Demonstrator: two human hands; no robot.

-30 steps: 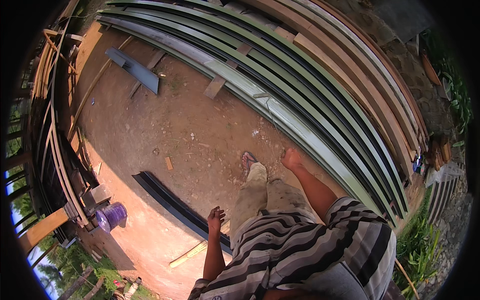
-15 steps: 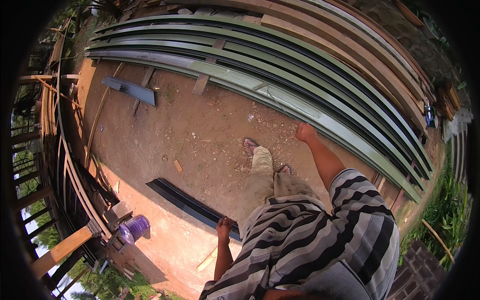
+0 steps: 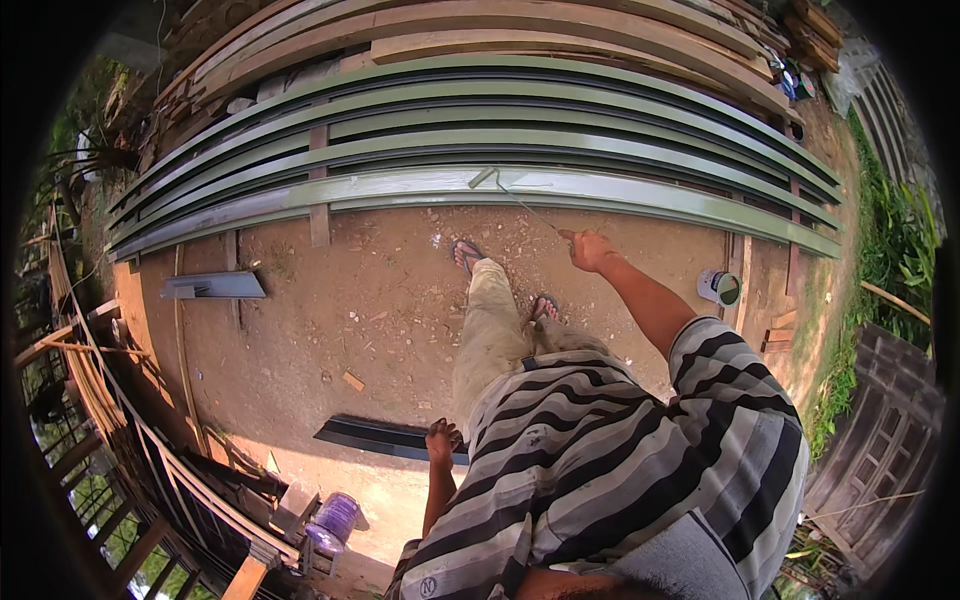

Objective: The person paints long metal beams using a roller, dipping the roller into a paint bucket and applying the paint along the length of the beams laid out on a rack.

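Note:
My right hand (image 3: 592, 250) is closed around the handle of a paint roller. A thin wire frame runs from it to the roller head (image 3: 484, 179), which rests on the nearest long beam (image 3: 390, 188). That beam is wet and pale green around the roller, greyer toward its left end. My left hand (image 3: 441, 440) hangs low by my left side, fingers loosely curled and apart, with nothing visible in it. Beyond that hand a dark metal channel (image 3: 365, 434) lies on the ground, partly hidden by my body.
Several green beams (image 3: 420, 122) lie parallel on wooden cross-pieces (image 3: 319, 225), with brown timbers (image 3: 480, 22) behind. A paint bucket (image 3: 719, 288) stands at right. A grey metal piece (image 3: 225, 285) lies at left. A purple spool (image 3: 333, 522) sits at lower left, near a wooden railing (image 3: 140, 555).
The view has turned, so the beams now run more level and the paint bucket shows at right. My right hand still holds the roller on the nearest beam; my left still hangs low.

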